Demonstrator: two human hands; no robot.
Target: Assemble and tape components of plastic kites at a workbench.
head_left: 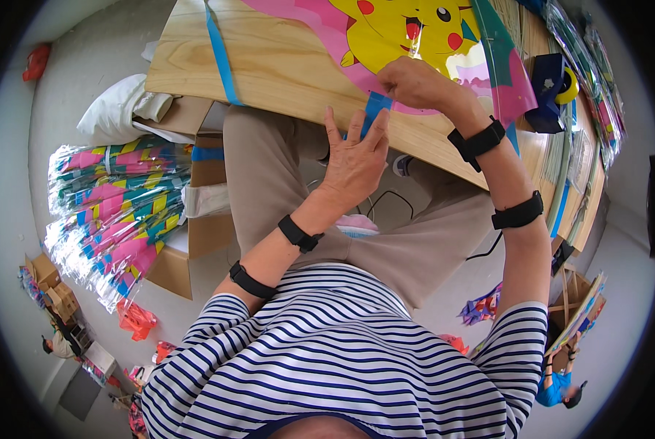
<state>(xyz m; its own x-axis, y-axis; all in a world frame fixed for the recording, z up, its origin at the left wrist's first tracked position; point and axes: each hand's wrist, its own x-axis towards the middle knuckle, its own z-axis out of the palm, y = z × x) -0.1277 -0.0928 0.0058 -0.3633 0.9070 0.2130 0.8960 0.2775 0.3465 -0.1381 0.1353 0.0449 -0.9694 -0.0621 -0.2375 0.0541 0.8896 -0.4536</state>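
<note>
A glossy plastic sheet [324, 25], pink with a yellow cartoon figure and green parts, lies on the wooden tabletop [283, 80]. My right hand [419, 84] is closed over the sheet's near edge, at the upper end of a blue strip [377, 107]. What its fingertips pinch is hidden. My left hand [355, 157] is at the table's near edge with its fingers spread. Its fingertips are around the lower part of the blue strip and partly cover it.
A dark blue tape dispenser [547, 94] with a yellow roll stands at the right. Another blue strip [221, 55] crosses the tabletop. Bundled colourful plastic sheets [115, 208] lie over a cardboard box [209, 234] at left. Thin rods [558, 161] lie at right. People are in the background.
</note>
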